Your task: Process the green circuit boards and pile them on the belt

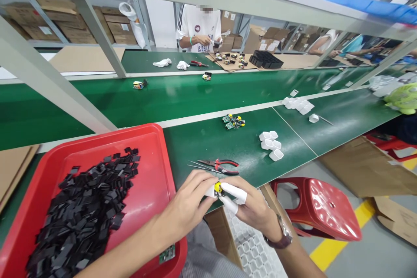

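Here, just right of the glossy red plastic tray (148,202), left hand (197,187) and right hand (249,202), fingers pinching small yellow-topped part (218,187). Beyond tray: white T-shirt (187,21) lettered "is", rest blurred.

gap between pliers (217,164) and white cups (267,143)
red tray (165,156) walls off the left; room under the left hand (194,187) is unclear.
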### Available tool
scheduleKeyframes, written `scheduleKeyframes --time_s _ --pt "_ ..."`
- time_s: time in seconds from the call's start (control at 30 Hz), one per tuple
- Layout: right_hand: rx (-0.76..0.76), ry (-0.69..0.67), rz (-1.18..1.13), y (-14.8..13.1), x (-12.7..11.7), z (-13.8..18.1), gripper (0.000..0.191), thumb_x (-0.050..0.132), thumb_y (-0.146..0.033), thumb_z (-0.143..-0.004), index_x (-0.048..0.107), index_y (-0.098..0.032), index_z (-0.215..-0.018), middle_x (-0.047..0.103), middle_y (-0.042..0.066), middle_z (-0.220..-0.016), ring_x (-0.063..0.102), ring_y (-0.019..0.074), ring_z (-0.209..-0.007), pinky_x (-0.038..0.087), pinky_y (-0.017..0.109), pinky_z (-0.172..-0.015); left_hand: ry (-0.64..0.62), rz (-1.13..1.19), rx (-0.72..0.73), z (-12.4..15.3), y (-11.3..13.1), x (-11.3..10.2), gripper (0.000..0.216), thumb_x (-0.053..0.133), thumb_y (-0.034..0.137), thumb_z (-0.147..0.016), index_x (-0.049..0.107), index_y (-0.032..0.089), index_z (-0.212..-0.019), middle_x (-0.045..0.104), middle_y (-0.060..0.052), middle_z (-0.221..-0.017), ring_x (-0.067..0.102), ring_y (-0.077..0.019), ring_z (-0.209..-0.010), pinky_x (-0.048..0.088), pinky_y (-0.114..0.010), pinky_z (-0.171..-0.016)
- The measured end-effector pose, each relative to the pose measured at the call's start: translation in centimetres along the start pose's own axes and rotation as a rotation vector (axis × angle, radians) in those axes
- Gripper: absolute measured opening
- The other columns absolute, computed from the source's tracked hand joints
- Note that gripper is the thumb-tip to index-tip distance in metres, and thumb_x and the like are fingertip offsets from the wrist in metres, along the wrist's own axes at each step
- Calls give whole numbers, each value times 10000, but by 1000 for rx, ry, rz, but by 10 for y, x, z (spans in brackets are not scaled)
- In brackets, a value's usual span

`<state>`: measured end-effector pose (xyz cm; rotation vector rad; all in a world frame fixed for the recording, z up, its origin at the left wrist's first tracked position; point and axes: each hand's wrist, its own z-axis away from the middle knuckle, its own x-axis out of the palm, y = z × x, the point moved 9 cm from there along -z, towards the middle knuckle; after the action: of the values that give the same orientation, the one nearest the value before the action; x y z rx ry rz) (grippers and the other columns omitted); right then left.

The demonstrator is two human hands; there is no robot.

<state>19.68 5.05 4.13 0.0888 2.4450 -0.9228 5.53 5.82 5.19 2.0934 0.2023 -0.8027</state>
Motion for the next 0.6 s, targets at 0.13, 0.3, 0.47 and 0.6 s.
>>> scheduleKeyframes --time_s 0.13,0.3,0.47,0.6 --pt "303 -18 -377 34 8 8 596 719 -276 -958 490 -276 -1509 618 170 -1444 664 295 -1251 618 511 -988 -25 51 -18 0 -5 3 395 635 68 -953 588 217 -1316 671 -96 -1224 610 -234 -1160 575 -415 -979" --pt "728 24 -811 73 38 36 520 858 -436 -814 688 -198 -1244 787 121 -1132 772 256 -1030 636 448 -951 -90 123 44 2 -9 15 426 616 27 -943 576 217 -1322 660 -105 -1229 619 -233 -1165 575 -403 -978" --pt "890 198 -799 90 44 53 480 949 -393 -688 717 -177 -1048 808 88 -1018 785 239 -963 630 413 -954 -89 -16 146 3 -5 23 377 614 50 -955 572 201 -1298 690 -113 -1218 620 -264 -1157 578 -436 -970" --pt "889 191 -773 95 39 57 579 948 -357 -696 688 -181 -1183 803 117 -1080 787 251 -984 642 434 -937 -142 -219 242 -1 0 31 284 576 40 -951 628 186 -1189 704 -121 -1184 647 -273 -1071 609 -425 -886"
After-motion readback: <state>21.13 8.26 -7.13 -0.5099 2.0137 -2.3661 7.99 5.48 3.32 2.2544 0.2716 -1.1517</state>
